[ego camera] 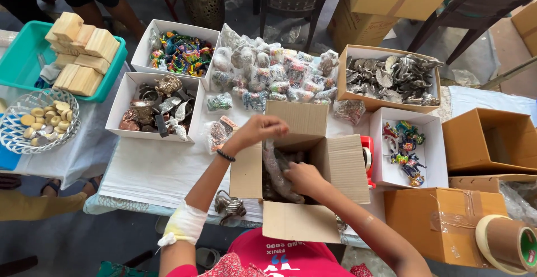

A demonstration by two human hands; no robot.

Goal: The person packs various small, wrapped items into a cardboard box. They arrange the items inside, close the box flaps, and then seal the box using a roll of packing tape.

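An open brown cardboard box (305,168) sits at the near edge of a cloth-covered tabletop (162,170), flaps spread wide, holding long clear plastic packets (277,173) of dark metal pieces. The person's right hand (305,179) is sunk inside the box, fingers curled over a packet, though whether it grips it cannot be told. The left hand (263,127), a dark bead bracelet at the wrist, hovers above the box's far flap with fingers bunched together; nothing can be made out in it.

Beyond the box lies a heap of small wrapped packets (274,75). To the left stand two white boxes: one of brightly coloured trinkets (182,53), one of metal figures (156,112). To the right, a tan box of silver-grey metal pieces (389,78) and a white box of painted figurines (405,151). Plain brown cartons (489,140) stand at the right edge, with a roll of brown packing tape (506,243) in the near corner. At far left, a teal tray (22,59) carries pale wooden blocks (81,53) beside a white wire basket of round discs (39,121).
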